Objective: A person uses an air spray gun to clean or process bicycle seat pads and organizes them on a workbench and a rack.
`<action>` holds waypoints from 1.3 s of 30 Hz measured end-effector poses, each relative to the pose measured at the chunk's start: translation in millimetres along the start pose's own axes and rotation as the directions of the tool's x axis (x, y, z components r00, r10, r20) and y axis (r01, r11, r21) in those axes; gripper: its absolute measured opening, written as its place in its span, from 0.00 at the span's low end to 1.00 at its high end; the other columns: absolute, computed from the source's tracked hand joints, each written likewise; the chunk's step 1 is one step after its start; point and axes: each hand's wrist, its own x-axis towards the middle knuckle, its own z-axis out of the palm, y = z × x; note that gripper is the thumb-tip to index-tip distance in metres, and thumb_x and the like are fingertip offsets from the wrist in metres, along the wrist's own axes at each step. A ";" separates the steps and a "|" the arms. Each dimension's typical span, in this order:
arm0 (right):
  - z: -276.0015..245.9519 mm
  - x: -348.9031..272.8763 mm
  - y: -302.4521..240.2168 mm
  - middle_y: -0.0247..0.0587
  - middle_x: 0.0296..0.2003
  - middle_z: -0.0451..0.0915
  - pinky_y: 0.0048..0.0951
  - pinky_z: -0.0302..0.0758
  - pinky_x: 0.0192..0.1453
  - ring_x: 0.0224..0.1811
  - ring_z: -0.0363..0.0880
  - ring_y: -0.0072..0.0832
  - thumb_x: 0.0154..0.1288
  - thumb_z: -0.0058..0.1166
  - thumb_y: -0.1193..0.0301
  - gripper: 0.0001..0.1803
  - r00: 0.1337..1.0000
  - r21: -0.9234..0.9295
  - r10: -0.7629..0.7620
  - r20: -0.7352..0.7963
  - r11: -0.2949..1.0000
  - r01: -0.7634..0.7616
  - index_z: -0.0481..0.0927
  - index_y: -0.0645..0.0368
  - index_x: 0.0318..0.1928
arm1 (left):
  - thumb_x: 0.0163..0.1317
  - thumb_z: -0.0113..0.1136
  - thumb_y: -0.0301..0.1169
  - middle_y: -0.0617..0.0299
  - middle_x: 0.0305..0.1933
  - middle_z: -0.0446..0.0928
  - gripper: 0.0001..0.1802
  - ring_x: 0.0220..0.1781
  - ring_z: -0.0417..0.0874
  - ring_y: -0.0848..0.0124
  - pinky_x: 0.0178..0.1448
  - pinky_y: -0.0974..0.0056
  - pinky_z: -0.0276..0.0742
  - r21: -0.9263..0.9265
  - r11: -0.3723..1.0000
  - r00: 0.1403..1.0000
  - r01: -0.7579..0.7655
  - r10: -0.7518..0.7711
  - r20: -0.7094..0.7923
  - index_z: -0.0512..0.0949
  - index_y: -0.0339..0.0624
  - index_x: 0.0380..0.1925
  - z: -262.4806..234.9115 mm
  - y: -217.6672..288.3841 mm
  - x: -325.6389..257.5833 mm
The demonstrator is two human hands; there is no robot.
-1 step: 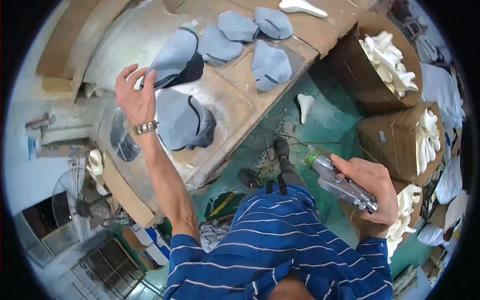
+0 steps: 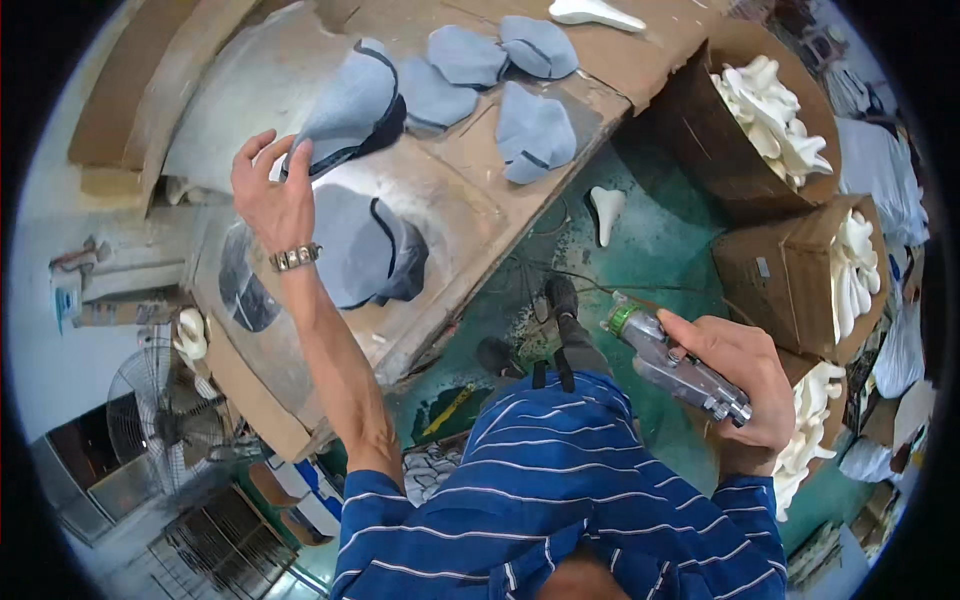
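Note:
My left hand [image 2: 277,196] pinches the near end of a grey-blue cloth cover piece [image 2: 352,98] with a dark edge strip, raised at a slant over the table. Just nearer, a small stack of like cover pieces [image 2: 350,245] lies on the table beside my wrist. Out to the right, above the floor, my right hand [image 2: 748,375] is wrapped round a spray gun [image 2: 672,362] with a green ring at its front end. The gun points up and left, apart from the cloth.
More cover pieces [image 2: 535,130] lie farther along the cardboard-topped table [image 2: 470,200]. One white saddle-shaped piece [image 2: 598,14] rests at its far end, another [image 2: 606,213] on the floor. Cardboard boxes [image 2: 775,265] of white pieces stand at right. A hose [image 2: 590,285] trails behind; a fan [image 2: 165,410] stands left.

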 end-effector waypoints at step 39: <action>-38.8 6.4 47.5 0.45 0.27 0.82 0.34 0.79 0.32 0.27 0.84 0.37 0.47 0.68 0.74 0.32 0.993 0.070 -0.043 -0.114 0.996 0.051 0.83 0.74 0.56 | 0.67 0.60 0.40 0.47 0.58 0.83 0.22 0.61 0.82 0.47 0.65 0.49 0.77 -0.063 0.907 0.300 0.416 -0.071 0.951 0.82 0.42 0.57 182.5 69.0 -357.3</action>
